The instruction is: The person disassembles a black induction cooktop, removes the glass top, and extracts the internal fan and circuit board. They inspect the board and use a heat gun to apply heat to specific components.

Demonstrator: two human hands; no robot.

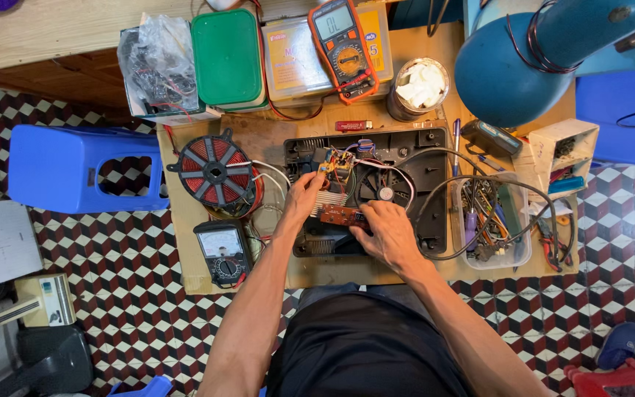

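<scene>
small brown circuit board (341, 215) lies w/ its long axis left-right inside the open black casing (428, 158) on the table (273, 136). right hand (387, 231) is curled on its right end, nearest. left hand (304, 197) rests just left, fingers loosely bent, grip unclear.

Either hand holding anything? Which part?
Right hand grips the small brown circuit board by its right end. Left hand fingertips rest at the yellow board in the black casing; a grip cannot be told.
</scene>
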